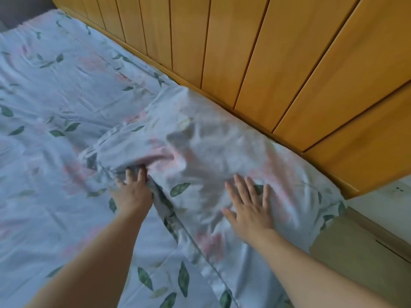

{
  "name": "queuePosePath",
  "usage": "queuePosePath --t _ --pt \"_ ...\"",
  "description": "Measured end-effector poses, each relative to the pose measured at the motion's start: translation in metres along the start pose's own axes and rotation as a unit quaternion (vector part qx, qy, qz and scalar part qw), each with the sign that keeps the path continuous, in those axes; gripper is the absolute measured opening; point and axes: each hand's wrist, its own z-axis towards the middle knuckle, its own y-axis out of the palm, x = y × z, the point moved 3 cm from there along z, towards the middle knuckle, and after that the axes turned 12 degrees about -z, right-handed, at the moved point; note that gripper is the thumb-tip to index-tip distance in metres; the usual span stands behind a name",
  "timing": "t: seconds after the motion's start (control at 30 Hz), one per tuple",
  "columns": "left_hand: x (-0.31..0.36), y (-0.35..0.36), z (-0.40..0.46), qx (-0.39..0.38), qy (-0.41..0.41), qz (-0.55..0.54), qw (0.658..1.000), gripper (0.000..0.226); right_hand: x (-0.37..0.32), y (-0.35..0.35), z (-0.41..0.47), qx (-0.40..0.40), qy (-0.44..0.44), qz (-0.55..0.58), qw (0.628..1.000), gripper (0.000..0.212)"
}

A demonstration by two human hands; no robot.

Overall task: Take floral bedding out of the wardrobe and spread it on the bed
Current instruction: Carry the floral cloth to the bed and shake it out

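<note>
Pale blue floral bedding (55,103) with pink blooms and green leaves lies spread across the bed. At the head end a matching pillow (211,152) lies along the headboard. My left hand (133,192) reaches to the pillow's left edge, its fingertips tucked under a fold of the fabric. My right hand (249,207) lies flat on the pillow with fingers spread and straight, pressing the cloth down.
A wooden slatted headboard (266,63) runs diagonally along the far side of the bed. A white wall with a socket (398,190) shows at the right. Below it is a tan bedside surface (355,252). A dark wall sits at the top left.
</note>
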Motion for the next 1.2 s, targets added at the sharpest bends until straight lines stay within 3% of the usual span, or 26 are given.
queuePosePath --t 0.07,0.13,0.23,0.4,0.57,0.73,0.83,0.93,1.2 --pt "0.024 -0.014 -0.013 0.084 0.064 -0.057 0.993 0.066 0.021 -0.012 0.006 0.037 0.064 0.018 0.997 0.069" --pt "0.064 -0.027 -0.031 0.161 0.192 -0.108 0.962 0.066 0.045 -0.019 0.011 0.046 0.138 0.024 0.989 0.068" --pt "0.126 -0.021 -0.044 0.123 0.317 -0.132 0.931 0.060 0.072 -0.015 0.016 0.017 0.195 0.036 0.980 0.075" --pt "0.116 0.050 -0.020 -0.008 0.207 -0.064 0.976 0.063 0.080 0.020 0.019 -0.021 0.132 0.060 0.989 0.078" --pt "0.132 0.039 -0.035 -0.032 0.145 0.017 0.989 0.067 0.086 0.001 0.005 -0.069 0.084 0.074 0.991 0.080" --pt "0.188 -0.047 -0.105 -0.021 0.237 0.051 0.970 0.068 0.129 -0.096 -0.064 -0.040 0.111 0.092 0.989 0.072" --pt "0.226 -0.104 -0.172 -0.004 0.331 0.059 0.942 0.069 0.160 -0.165 -0.121 -0.015 0.153 0.125 0.980 0.069" --pt "0.263 -0.152 -0.251 0.010 0.451 0.063 0.890 0.067 0.186 -0.225 -0.188 0.009 0.192 0.140 0.971 0.066" --pt "0.373 -0.241 -0.439 0.051 0.634 0.038 0.771 0.065 0.256 -0.330 -0.368 0.092 0.279 0.154 0.943 0.061"
